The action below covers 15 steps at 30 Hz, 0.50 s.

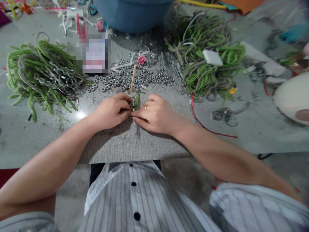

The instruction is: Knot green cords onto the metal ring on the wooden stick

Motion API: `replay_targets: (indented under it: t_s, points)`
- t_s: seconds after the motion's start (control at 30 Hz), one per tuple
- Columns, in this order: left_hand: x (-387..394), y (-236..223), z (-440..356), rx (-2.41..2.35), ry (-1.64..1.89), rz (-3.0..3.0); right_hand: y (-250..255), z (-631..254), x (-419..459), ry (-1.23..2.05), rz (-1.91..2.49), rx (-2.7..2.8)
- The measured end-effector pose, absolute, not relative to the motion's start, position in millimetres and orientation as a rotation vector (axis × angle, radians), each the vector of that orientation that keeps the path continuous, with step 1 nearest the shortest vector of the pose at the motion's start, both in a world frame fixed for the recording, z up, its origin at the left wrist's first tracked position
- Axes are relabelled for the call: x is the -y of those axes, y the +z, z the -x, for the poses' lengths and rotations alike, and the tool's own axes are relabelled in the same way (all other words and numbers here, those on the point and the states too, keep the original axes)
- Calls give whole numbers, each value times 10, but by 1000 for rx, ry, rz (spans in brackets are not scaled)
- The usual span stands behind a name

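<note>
Near the front edge of the table, my left hand (pixel 115 110) and my right hand (pixel 154 113) meet with fingertips almost touching. Between them lies a green and grey cord (pixel 137 100), whose grey ends trail toward me on the tabletop. Both hands pinch the cord, thumbs against fingers. Some small metal pieces show at the fingertips, too small to make out. Just beyond the hands lie many metal nuts (pixel 116 80) in a loose spread, with a thin wooden stick (pixel 133 78) and a pink paper rose (pixel 142 60) among them.
A pile of green and grey cords with chains (pixel 43 77) lies left; another cord bundle (pixel 205 61) lies right, a white block (pixel 212 57) on it. A blue basin (pixel 135 16) stands behind. A red string (pixel 205 129), metal rings (pixel 224 116) and a white rounded object (pixel 293 96) are at right.
</note>
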State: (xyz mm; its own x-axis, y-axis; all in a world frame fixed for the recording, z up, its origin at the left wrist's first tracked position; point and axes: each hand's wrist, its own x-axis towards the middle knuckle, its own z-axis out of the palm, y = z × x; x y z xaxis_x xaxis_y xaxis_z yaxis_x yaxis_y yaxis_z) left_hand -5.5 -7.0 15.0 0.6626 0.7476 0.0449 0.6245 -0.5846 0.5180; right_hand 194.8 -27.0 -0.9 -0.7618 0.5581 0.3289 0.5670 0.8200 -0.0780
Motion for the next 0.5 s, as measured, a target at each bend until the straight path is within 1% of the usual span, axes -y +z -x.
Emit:
replay_targets:
  t_s: [0.17, 0.4, 0.5]
  points:
    - [76, 172, 42, -1095, 330, -2410, 1, -1923, 290, -50, 882, 2716]
    - [82, 175, 48, -1094, 334, -2416, 44, -1911, 280, 272, 955, 2687]
    - [82, 169, 52, -1092, 338, -2421, 47, -1921, 275, 337, 941, 2669]
